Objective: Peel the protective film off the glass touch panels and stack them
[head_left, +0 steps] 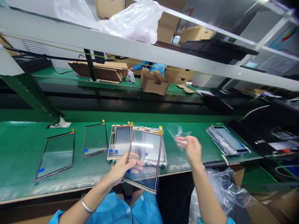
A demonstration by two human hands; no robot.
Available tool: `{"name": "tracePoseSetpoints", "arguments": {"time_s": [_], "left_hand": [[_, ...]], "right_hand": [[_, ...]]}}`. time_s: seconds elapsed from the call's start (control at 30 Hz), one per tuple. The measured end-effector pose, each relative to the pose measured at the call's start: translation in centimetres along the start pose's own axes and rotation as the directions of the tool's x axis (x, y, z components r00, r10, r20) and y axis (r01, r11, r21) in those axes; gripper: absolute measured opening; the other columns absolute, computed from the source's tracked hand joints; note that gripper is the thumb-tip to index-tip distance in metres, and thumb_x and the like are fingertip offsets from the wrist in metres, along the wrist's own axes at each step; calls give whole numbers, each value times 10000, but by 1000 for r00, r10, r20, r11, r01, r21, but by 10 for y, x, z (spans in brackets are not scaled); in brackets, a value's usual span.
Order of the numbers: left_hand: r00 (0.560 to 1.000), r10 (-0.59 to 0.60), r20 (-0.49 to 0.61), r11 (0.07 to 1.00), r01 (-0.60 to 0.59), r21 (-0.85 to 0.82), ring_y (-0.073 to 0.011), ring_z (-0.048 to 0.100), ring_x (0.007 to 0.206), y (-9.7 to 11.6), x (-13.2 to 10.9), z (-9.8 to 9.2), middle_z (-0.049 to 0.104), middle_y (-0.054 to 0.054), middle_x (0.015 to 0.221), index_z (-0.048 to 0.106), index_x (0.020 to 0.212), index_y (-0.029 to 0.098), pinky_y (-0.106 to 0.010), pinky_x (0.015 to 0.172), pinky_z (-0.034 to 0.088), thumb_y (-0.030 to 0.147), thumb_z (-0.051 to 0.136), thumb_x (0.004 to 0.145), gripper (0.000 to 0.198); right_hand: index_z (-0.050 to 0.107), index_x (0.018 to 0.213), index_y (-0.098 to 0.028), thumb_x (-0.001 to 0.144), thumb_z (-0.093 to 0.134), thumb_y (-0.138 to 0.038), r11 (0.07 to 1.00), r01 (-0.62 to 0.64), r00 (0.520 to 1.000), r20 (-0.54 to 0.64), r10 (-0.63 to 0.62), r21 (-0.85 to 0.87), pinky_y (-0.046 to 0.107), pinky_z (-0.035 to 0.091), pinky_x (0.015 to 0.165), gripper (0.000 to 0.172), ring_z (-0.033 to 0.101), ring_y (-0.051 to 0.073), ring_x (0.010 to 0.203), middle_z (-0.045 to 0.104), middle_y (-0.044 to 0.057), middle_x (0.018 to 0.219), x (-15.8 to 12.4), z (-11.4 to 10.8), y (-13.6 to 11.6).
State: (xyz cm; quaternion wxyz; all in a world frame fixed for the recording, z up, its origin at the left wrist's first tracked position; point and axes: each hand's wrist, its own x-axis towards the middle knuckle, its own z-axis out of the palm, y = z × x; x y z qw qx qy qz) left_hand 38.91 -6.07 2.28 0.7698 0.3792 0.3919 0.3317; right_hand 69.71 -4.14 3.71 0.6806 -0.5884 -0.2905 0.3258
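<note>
Green worktop (21, 155), glass panels (121, 141) stacked just beyond the left hand (122, 169), which grips a gold-framed panel (142, 146). Right hand (190, 149) raised beside clear film (178, 132), grip unclear; plastic bag (217, 199) below it.

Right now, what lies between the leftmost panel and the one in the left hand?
Head view: another dark-framed glass panel and a gold-framed panel stack, both on the green mat.
</note>
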Motion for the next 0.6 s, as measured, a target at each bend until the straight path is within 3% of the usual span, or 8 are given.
{"name": "tracePoseSetpoints", "arguments": {"time_s": [0.03, 0.1, 0.17, 0.23, 0.43, 0.6], "left_hand": [[1000, -5, 4, 1000, 5, 18, -223, 713, 799, 0, 0, 1, 741, -112, 874, 559, 966, 158, -284, 674, 541, 467, 762, 693, 459], [1000, -14, 2, 998, 14, 59, -229, 713, 815, 2, -1, 3, 740, -106, 867, 563, 951, 163, -290, 682, 543, 497, 757, 683, 469], [1000, -17, -8, 995, 18, 99, -231, 713, 817, 5, -2, 3, 739, -99, 864, 568, 926, 168, -296, 689, 543, 520, 756, 668, 475], [1000, -8, -23, 990, 11, 139, -228, 711, 811, 7, -4, 1, 735, -89, 855, 573, 903, 173, -299, 692, 541, 528, 759, 654, 472], [994, 112, -6, 957, -106, 269, -202, 684, 822, 3, -10, -5, 731, -100, 905, 573, 969, 172, -291, 690, 529, 397, 700, 754, 335], [949, 282, -140, 920, -226, 321, -165, 675, 781, -1, -22, 3, 742, -31, 788, 406, 1131, 220, -287, 769, 513, 271, 684, 772, 456]], "right_hand": [[539, 769, -169, 706, 699, -487, 999, -50, 992, 117, 50, -3, 277, 519, 509, 362, 693, 215, 632, 714, 108, 730, -16, 15, 2], [534, 782, -177, 721, 661, -579, 986, -167, 920, 361, 151, 11, 269, 518, 501, 426, 698, 219, 652, 721, 99, 755, -44, 42, 1], [538, 809, -183, 750, 604, -634, 972, -234, 846, 499, 186, 33, 268, 524, 529, 460, 704, 216, 690, 726, 95, 784, -60, 58, -7], [549, 817, -182, 739, 603, -656, 970, -238, 836, 517, 182, 43, 272, 525, 543, 483, 703, 218, 696, 725, 91, 780, -66, 64, -17], [540, 718, -192, 675, 728, -554, 967, -230, 883, 441, 158, 113, 226, 473, 483, 409, 642, 158, 588, 661, 9, 635, -60, 61, -22], [510, 683, -193, 549, 818, -521, 863, -430, 850, 440, 289, 266, 160, 371, 396, 469, 531, 80, 470, 596, -43, 564, -68, 72, -8]]}}
